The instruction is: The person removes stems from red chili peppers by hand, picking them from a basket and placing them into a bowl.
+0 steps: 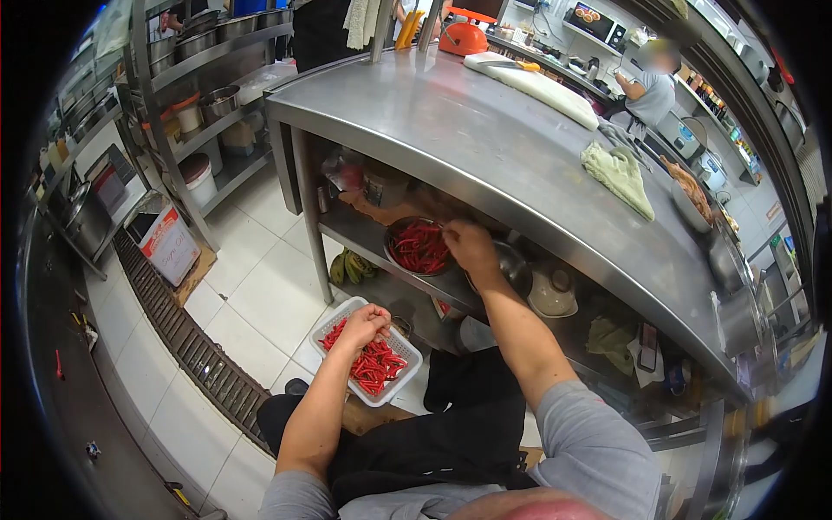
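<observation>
White square tiles (264,282) covered the kitchen floor, crossed by a dark slatted drain grate (208,357). A stainless-steel worktable (390,108) dominated the room, its brushed top catching soft glare, with a metal undershelf (446,290) in the shade below. To its left stood a steel shelving rack (230,126) stacked with metal pots (198,42); a lidded white bucket (199,180) sat low down. A white sign (170,247) with red print and handwriting leaned near the grate. At the upper right, a microwave (594,23) sat above a crowded back counter (568,74), and pale wall tiles (756,221) reflected bright light.
</observation>
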The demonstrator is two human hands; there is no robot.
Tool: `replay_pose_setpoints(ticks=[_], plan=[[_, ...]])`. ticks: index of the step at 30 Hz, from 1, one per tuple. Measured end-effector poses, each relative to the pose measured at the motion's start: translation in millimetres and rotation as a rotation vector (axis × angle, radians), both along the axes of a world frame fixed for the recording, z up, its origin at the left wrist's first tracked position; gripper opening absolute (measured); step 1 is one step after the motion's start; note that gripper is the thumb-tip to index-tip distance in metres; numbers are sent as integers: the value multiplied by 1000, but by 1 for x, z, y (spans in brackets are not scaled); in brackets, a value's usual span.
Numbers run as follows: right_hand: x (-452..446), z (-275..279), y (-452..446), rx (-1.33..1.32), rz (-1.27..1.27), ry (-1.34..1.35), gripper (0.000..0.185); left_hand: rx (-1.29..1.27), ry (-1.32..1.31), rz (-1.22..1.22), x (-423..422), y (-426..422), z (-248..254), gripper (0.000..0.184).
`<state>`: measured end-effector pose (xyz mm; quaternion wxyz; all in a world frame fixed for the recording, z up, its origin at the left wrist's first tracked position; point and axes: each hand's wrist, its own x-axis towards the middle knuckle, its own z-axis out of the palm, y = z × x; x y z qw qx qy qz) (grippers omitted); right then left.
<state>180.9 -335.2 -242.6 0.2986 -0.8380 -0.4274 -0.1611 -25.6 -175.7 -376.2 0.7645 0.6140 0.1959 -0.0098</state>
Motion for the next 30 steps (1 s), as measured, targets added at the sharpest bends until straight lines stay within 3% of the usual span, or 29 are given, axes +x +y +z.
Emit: replay_pose_setpoints(ticks=[2,4,6,8,12,14,16,19,21,23,26,28,30], plan=[[-16,5,-10,111,-55,101,19,-55,-40,-17,1,1,-2,11],[-48,8,-21,54,-120,566,20,-137,-126,-7,1,-2,1,12],[-84,-21,-29,123,61,564,17,-222,-208,5,-3,-9,11,13],[-102,-50,-31,30,244,624,16,-314,-354,10,-8,-19,29,16],[-118,-93,-32,-40,299,659,14,-318,-294,5,-14,-30,24,17],[-121,-109,-31,5,208,902,14,-196,-221,-12,-12,-27,1,16],[-125,-121,-27,9,173,942,14,-147,-185,4,-11,-27,-4,14],[-127,-127,-19,41,257,665,15,28,-231,58,-5,-29,-18,13],[-123,-132,-16,18,255,643,16,346,-248,110,-1,-25,-25,14],[-120,-138,-15,-15,264,622,17,367,-242,101,2,-24,-29,14],[-116,-139,-17,-19,227,799,18,407,-277,98,5,-25,-25,13],[-116,-132,-19,92,175,1073,19,426,-318,98,7,-28,-24,13],[-115,-128,-22,75,185,1001,19,258,-280,67,9,-30,-27,12]])
